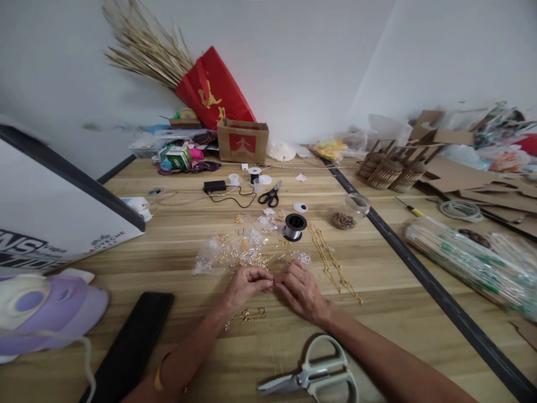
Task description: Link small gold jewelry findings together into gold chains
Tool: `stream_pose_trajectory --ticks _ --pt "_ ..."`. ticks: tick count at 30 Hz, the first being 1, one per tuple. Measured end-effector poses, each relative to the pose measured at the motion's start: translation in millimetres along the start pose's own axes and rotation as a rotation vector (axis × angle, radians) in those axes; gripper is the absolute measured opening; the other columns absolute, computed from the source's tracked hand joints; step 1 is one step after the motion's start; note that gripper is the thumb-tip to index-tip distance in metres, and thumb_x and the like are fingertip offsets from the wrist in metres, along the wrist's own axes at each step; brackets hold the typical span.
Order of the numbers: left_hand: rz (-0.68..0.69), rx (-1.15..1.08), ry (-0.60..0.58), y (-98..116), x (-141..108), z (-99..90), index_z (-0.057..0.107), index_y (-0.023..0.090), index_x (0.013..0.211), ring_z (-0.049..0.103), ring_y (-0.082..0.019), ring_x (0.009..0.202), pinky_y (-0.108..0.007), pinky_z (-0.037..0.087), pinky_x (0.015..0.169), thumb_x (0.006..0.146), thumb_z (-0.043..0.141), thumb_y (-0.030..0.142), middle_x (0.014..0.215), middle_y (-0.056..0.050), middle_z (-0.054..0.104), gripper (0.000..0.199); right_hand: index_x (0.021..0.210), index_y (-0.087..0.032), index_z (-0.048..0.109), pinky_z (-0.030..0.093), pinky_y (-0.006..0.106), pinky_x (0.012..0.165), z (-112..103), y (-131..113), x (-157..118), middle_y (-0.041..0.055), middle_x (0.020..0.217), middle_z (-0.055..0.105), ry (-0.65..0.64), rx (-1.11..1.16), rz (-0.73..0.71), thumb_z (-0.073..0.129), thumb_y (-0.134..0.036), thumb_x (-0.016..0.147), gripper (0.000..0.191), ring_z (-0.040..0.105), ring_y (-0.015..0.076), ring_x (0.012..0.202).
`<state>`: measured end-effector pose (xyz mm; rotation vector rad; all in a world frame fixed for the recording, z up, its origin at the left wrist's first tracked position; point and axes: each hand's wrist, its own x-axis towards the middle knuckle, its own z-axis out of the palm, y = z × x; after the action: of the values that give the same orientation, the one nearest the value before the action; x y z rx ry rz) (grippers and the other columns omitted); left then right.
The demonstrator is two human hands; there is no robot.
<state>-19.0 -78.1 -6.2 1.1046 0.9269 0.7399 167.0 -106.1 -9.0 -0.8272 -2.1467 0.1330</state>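
My left hand (248, 288) and my right hand (302, 290) meet over the middle of the wooden table, thumbs and fingertips pinched close together. Whatever sits between them is too small to make out. Just beyond lie clear plastic bags (243, 249) with gold and silver beads and findings. A black spool of fine wire (295, 226) stands behind my right hand. To its right stretches a gold chain (327, 252). Nearer me, below my left hand, lies a short gold chain piece with beads (247, 318). Large grey-handled scissors (319, 375) rest by my right forearm.
Small black scissors (271, 194), a black power adapter (215, 186) and a jar of beads (344, 219) are farther back. At left are a black phone-like slab (130, 341), a purple device (71, 308) and a white box (62, 207). Wrapped sticks (465, 257) lie right.
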Motion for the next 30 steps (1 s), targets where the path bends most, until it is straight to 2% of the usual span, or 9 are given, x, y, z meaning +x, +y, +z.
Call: stream_pose_trajectory --ticks 30 --pt "0.004 -0.039 0.041 5.0 -2.9 4.4 0.069 0.012 0.066 0.057 -0.011 0.056 -0.024 0.046 0.06 0.052 0.081 0.026 0.057 0.0 0.065 0.023 0.091 -0.018 0.056 0.042 0.037 0.081 0.0 -0.4 0.7 0.0037 0.077 0.061 -0.015 0.002 -0.001 0.046 -0.014 0.092 0.011 0.052 0.0167 0.072"
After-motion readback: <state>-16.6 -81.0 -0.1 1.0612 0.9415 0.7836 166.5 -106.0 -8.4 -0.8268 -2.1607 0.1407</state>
